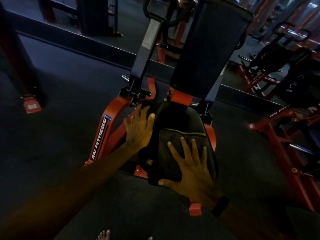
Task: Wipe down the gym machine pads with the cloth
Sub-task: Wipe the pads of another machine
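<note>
I had the seat pad (181,118) in hand: my right grip (190,168) lay spread flat on the cloth (166,153), pressing it onto the pad's near half, while my left grip (138,129), fingers spread too, braced the pad's left edge. The pad's far half looked unwiped, so I judged the next stroke should go forward, then up to the backrest (207,49) behind the pad.

A dim gym floor.
Red-framed weight machine (110,116) with black padded seat (181,118), dark rubber floor (60,101), more machines (285,66) behind.
</note>
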Demonstrator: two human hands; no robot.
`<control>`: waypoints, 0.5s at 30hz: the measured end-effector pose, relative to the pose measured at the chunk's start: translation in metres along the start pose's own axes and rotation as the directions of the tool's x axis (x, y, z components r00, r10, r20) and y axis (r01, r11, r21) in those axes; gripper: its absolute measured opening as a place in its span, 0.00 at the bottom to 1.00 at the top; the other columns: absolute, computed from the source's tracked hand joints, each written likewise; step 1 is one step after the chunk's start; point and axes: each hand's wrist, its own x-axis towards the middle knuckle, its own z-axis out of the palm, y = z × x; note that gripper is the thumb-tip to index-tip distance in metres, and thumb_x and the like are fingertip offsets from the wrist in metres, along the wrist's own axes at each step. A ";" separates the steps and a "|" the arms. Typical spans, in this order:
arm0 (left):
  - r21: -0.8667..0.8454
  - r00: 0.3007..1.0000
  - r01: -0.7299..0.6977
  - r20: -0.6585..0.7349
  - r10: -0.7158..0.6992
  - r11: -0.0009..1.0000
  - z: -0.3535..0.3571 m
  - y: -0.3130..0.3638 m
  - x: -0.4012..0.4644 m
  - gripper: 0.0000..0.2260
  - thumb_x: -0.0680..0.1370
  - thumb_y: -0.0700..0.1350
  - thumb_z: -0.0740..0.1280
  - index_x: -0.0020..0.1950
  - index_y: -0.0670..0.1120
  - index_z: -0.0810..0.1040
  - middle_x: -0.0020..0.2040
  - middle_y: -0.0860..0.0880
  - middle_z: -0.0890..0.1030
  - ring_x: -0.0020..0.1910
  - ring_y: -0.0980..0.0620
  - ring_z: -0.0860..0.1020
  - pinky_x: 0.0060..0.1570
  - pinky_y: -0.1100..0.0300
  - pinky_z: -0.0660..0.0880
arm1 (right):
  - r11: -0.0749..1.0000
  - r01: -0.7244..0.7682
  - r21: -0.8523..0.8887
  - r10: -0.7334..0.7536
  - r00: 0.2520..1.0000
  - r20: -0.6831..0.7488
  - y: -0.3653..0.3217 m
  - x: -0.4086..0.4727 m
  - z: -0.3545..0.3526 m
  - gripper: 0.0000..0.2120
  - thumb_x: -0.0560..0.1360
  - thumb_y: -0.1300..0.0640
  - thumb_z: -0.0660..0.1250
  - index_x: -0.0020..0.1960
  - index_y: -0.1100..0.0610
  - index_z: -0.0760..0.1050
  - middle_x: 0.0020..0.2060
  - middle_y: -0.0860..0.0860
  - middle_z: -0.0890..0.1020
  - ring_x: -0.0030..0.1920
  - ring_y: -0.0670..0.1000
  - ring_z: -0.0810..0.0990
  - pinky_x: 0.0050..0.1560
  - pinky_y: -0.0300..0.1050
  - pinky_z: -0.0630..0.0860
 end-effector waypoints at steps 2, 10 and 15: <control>-0.069 1.000 0.011 -0.018 -0.012 0.998 -0.004 -0.012 0.002 0.38 0.78 0.71 0.39 0.76 0.50 0.67 0.75 0.46 0.69 0.75 0.45 0.66 0.71 0.33 0.59 | 1.000 -0.008 -0.015 0.007 1.000 -0.028 -0.023 0.009 0.003 0.50 0.68 0.17 0.49 0.82 0.44 0.49 0.81 0.58 0.52 0.78 0.71 0.50 0.69 0.81 0.51; -0.183 0.987 0.113 -0.097 -0.132 0.977 -0.031 -0.040 0.001 0.25 0.83 0.62 0.48 0.64 0.47 0.74 0.61 0.46 0.79 0.64 0.46 0.75 0.70 0.40 0.61 | 0.986 -0.145 -0.077 0.144 0.989 -0.024 -0.094 0.060 0.012 0.45 0.62 0.27 0.63 0.74 0.50 0.71 0.71 0.66 0.70 0.68 0.78 0.66 0.59 0.85 0.60; -0.233 0.983 0.052 -0.159 -0.090 0.971 -0.033 -0.039 0.005 0.19 0.85 0.55 0.51 0.67 0.47 0.73 0.59 0.48 0.77 0.60 0.47 0.76 0.62 0.48 0.71 | 0.981 -0.179 -0.077 0.183 0.982 0.040 -0.103 0.095 -0.001 0.44 0.70 0.31 0.64 0.79 0.51 0.58 0.78 0.66 0.53 0.73 0.79 0.51 0.63 0.86 0.47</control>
